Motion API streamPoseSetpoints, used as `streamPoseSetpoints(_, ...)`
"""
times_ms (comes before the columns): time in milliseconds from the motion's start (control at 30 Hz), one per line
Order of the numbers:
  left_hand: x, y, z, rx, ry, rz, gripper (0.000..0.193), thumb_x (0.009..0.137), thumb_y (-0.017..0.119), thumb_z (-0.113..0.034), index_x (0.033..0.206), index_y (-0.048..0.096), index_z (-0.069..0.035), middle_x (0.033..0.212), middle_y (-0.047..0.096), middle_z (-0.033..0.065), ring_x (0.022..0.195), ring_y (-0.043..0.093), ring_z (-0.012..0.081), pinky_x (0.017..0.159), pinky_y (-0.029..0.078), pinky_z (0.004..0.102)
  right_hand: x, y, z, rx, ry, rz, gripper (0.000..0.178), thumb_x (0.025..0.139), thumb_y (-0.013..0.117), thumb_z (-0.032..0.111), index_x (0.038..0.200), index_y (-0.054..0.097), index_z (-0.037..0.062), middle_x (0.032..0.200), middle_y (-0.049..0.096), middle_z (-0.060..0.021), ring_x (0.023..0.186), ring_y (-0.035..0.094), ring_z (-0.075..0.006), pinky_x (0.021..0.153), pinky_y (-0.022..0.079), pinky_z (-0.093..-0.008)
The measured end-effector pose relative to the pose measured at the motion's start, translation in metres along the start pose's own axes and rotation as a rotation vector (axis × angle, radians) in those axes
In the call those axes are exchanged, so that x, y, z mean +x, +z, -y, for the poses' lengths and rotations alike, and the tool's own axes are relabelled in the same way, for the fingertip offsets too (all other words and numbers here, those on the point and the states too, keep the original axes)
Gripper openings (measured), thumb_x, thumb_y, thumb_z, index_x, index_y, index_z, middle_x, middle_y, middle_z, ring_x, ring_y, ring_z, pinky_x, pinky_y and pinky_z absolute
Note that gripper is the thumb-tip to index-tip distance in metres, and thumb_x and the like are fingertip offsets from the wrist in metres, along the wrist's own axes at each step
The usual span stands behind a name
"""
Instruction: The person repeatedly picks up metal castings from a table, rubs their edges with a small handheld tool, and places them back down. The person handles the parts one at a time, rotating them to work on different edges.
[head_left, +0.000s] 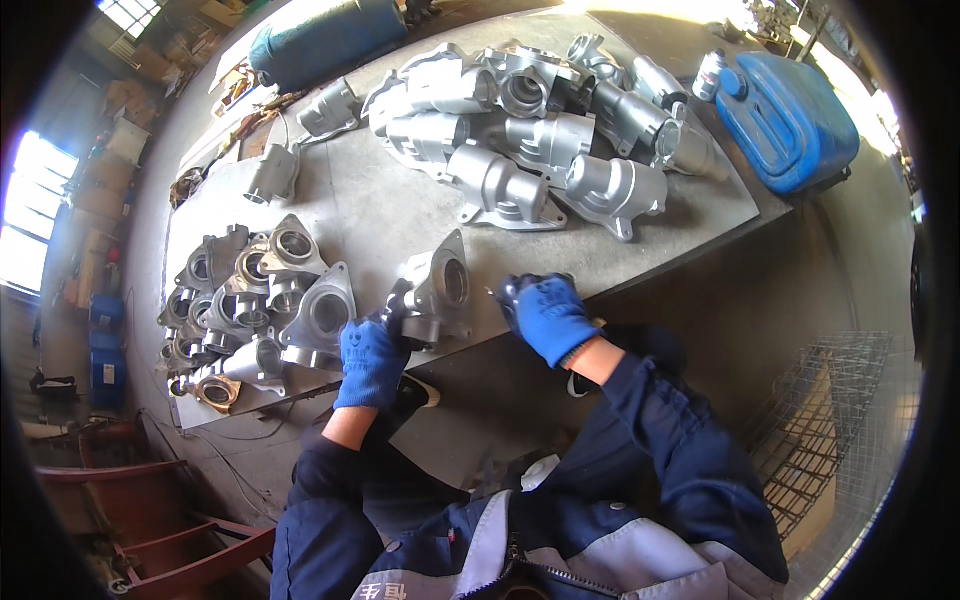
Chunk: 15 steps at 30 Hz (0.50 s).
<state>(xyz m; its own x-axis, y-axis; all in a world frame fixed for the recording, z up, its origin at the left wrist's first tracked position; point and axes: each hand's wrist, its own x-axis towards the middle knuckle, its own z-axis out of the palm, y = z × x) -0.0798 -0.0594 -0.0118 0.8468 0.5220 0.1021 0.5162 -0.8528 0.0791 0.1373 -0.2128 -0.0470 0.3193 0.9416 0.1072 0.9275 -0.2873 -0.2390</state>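
A silver cast-metal housing (438, 285) with a round bore and a pointed flange stands near the front edge of the table. My left hand (372, 358), in a blue glove with dark fingers, grips its left side. Right of the housing and apart from it is my right hand (548, 318), gloved the same way. Its fingers are curled closed, and a small thin tip (491, 292) shows beside them; what it belongs to is hidden. Left of my left hand sits a cluster of similar flanged castings (325, 308), some with brownish rims.
A heap of larger silver housings (500, 185) covers the back of the grey table (350, 215). Two more housings (272, 175) lie at the far left. A blue jerrycan (795, 125) and a blue drum (325, 45) stand behind. Wire mesh (840, 440) is at lower right.
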Motion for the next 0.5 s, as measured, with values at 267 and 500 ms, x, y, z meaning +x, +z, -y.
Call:
streamPoseSetpoints(267,-0.01,0.006,-0.007,-0.079,-0.076,0.03,0.072,0.071,0.069,-0.011,0.139,0.045,-0.017,0.089,0.066,0.0142,0.077,0.065,0.0354,0.067,0.049,0.0451,0.032,0.026,0.027,-0.364,-0.007,0.015,0.007,0.082,0.056,0.016,0.087,0.06,0.015,0.072,0.064,-0.002,0.066,0.065,-0.0194,0.055,0.042,-0.0402)
streamPoseSetpoints(500,-0.009,0.011,-0.013,-0.119,-0.077,0.035,0.056,0.077,0.065,-0.013,0.13,0.048,-0.011,0.082,0.065,0.0151,0.074,0.064,0.0354,0.065,0.047,0.0479,-0.006,0.005,0.058,-0.249,0.078,0.167,0.013,0.08,0.057,0.015,0.09,0.062,0.0074,0.069,0.064,-0.0094,0.059,0.064,-0.024,0.052,0.043,-0.042)
